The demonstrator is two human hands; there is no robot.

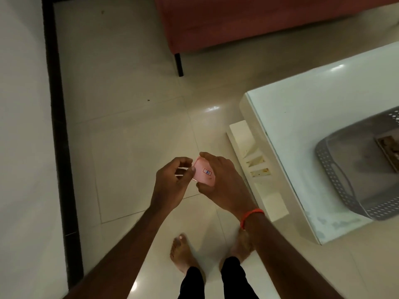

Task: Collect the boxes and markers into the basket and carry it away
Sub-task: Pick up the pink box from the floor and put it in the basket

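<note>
Clasping pink box (203,176) in left grip (172,182) and right grip (223,183) together; needs carrying rightward to basket (333,175) on table (302,117), nearer right grip.

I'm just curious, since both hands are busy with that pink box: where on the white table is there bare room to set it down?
The white table is bare along its left side, between its edge and the grey basket, and behind the basket toward the red sofa. The right side is crowded by the basket.
</note>
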